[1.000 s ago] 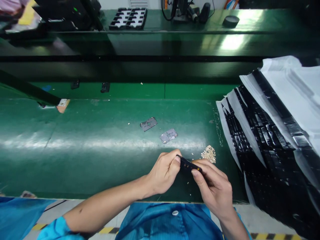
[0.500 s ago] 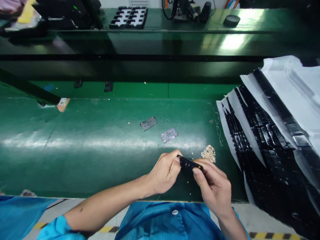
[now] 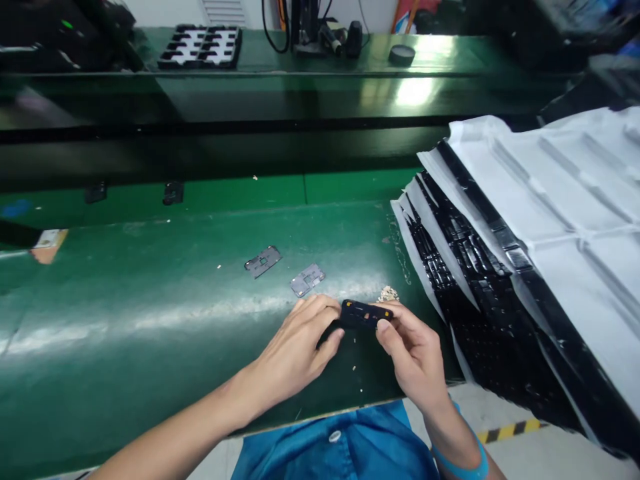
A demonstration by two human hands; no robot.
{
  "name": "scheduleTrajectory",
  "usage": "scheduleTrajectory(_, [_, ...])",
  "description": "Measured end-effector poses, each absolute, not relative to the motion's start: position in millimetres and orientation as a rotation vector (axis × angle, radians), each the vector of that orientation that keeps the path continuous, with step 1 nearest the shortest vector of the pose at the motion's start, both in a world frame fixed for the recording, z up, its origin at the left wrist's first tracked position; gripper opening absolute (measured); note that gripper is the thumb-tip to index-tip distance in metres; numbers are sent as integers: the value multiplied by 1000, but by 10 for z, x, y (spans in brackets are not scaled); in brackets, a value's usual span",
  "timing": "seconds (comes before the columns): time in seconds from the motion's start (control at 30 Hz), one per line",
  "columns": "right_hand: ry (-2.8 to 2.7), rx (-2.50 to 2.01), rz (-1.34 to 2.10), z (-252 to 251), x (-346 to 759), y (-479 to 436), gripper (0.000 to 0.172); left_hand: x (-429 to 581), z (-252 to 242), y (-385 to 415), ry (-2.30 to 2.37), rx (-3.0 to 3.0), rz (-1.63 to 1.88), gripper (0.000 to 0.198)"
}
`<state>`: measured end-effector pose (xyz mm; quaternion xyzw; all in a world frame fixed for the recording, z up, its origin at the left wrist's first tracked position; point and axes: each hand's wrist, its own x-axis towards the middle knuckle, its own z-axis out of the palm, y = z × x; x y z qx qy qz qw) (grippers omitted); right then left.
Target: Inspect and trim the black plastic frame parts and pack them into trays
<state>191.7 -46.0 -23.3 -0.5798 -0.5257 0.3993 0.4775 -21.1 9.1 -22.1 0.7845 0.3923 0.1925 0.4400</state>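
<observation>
- Green workbench (image 3: 175, 380) fronts a raised shelf (image 3: 370, 63) bearing a black-and-white tray (image 3: 201, 47).
- Right hand (image 3: 416, 350) pinches a slim black part (image 3: 364, 315) by its right end, above the workbench near its front edge.
- Left hand (image 3: 295, 343) curves at the part's left end, thumb and fingers parted; contact is unclear.
- One gray plate (image 3: 257, 268) and a second gray plate (image 3: 301, 285) lie beyond, with pale chips (image 3: 389, 294) behind the right hand.

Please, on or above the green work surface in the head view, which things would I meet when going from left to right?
Wedge-shaped block → first small black part → second small black part → darker gray plate → lighter gray plate → held black piece → layered black-and-white stack.
</observation>
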Motion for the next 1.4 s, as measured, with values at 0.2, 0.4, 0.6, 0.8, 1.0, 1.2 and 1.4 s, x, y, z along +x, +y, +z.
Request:
scheduleTrajectory(0.2, [-1244, -1409, 914, -235, 1844, -464, 17, -130, -159, 51, 932, 1646, 512, 31])
scheduleTrajectory(0.4, [-1142, -1307, 940, -289, 1780, -459, 19, -92, -108, -72, 876, 1479, 499, 41])
scheduleTrajectory(0.6, [-1110, -1297, 996, -326, 1767, -447, 22, -121, -68, -99, 898, 1533, 551, 39])
scheduleTrajectory(0.8, [-1091, -1326, 972, -343, 1688, -441, 25, -150, -121, -112, 936, 1559, 529, 33])
scheduleTrajectory(1.0, [-961, -1352, 1071, -457, 1639, -463, 29, -200, -158, -182, 934, 1483, 502, 33])
scheduleTrajectory(1.2, [-957, -1309, 1310, -335, 1619, -472, 23, -222, -219, -264, 909, 1181, 658, 30])
scheduleTrajectory(1.4, [-1063, -1306, 1172, -238, 1518, -490, 14, -211, -298, -310, 941, 1067, 807, 34])
